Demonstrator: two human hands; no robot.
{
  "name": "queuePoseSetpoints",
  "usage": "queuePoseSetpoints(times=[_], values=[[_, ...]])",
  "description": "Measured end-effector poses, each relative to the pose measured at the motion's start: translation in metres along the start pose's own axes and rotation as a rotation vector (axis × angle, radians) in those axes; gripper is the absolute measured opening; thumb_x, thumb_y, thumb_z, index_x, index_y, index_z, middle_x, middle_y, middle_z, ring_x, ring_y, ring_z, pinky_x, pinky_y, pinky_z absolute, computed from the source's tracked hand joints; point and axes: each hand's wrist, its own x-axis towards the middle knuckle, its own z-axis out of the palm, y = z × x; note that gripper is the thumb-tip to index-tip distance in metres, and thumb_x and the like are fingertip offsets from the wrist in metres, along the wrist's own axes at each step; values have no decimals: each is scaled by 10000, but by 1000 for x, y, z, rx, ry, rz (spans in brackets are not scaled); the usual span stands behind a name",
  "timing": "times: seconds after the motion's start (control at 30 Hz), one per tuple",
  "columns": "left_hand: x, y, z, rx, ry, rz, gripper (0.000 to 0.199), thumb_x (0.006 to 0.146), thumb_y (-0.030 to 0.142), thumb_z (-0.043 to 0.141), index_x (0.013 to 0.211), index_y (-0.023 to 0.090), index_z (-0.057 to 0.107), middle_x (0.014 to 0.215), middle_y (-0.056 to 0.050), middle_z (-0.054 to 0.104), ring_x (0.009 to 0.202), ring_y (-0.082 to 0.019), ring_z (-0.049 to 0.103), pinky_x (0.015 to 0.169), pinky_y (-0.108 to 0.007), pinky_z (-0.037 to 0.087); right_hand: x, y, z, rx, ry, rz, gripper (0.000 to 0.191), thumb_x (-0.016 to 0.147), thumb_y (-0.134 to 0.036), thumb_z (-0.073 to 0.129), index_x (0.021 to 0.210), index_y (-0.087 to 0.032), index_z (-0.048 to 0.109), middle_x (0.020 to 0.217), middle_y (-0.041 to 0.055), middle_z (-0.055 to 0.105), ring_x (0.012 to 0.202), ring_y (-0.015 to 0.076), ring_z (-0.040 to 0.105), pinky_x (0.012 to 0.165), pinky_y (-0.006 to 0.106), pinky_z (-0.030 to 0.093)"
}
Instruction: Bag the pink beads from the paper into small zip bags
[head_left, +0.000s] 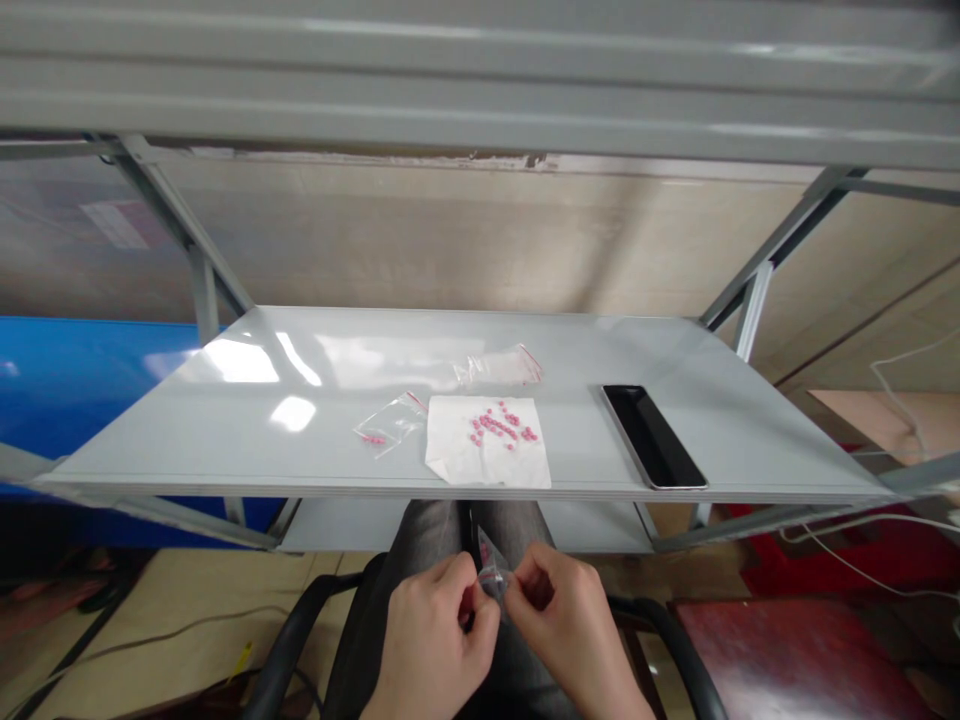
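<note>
Low in the head view, above my lap, my left hand [439, 630] and my right hand [553, 612] pinch a small clear zip bag [493, 577] between them. The bag holds something pink at its lower part, too small to make out. Both hands hide part of it. Out of reach of my fingers, on the grey shelf [225, 440], a white paper sheet [487, 442] carries several pink beads [491, 428]. To its left lies a clear bag with a few pink beads [386, 425]. Behind it lies another clear bag [499, 367].
A black smartphone [652, 437] lies face up on the shelf at the right. Grey metal shelf uprights and an upper shelf [480, 90] frame the view. Black chair armrests [300, 625] flank my legs, and white cables [892, 540] run at the right.
</note>
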Motion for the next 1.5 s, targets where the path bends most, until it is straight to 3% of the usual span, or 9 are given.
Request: queuePoseSetpoints(times=[0.13,0.2,0.3,0.57,0.77,0.87,1.0,1.2,1.5], values=[[2,-3,-8,-169,37,86,68,791,159,518,777,218,488,731,-24,603,660,-184,620,588,-285,479,2,-7,-7,-22,-32,-21,154,675,-115,558,602,-205,456,513,-57,490,461,102,475,483,200,301],[3,-7,-8,-235,-10,203,396,757,227,620,1139,166,535,1129,-142,652,1039,-288,646,862,-411,543,5,-9,-9,49,-99,-29,156,658,-97,529,607,-210,435,521,-59,478,465,101,470,479,196,306],[4,-14,-2,-213,-98,332,869,682,215,730,1454,166,333,1416,-178,533,1337,-363,479,1131,-562,367,8,-8,-11,154,-188,-37,154,651,-103,509,624,-219,412,543,-58,471,483,104,466,484,198,321],[1,-18,26,-458,33,131,668,706,86,644,1335,245,486,1176,-88,671,1095,-273,654,965,-435,526,9,-2,-14,178,-115,-60,153,748,-145,510,733,-232,386,595,-74,437,504,107,472,499,202,338],[9,-12,17,-711,-124,-91,352,719,106,679,1056,205,662,974,-43,711,896,-219,679,803,-309,527,10,-3,-24,166,-230,-169,172,801,-54,501,858,-216,489,596,-87,427,512,103,448,504,205,300],[10,-17,14,-864,-202,-163,288,736,149,705,1019,186,671,959,-50,703,885,-214,660,796,-300,509,9,-11,-37,156,-273,-308,255,784,7,484,892,-206,571,800,-12,536,702,134,546,621,219,405],[8,-25,19,-1167,-310,-236,338,756,266,759,1064,178,651,941,-44,672,863,-194,620,780,-289,473,9,-20,-48,140,-309,-477,431,738,64,517,1025,-224,660,1043,52,537,984,194,553,870,299,465],[11,-26,22,-1444,-470,-216,459,666,466,856,928,168,624,753,32,523,668,-104,463,630,-217,329,15,-19,-44,183,-331,-667,264,913,-38,563,893,-238,733,939,40,660,907,193,537,770,298,451],[10,-33,21,-1459,-599,-224,638,569,547,893,1010,181,613,834,1,552,740,-136,516,680,-232,354,16,-26,-47,62,-472,-645,189,906,-101,603,991,-217,726,923,41,708,857,199,538,799,347,426]])
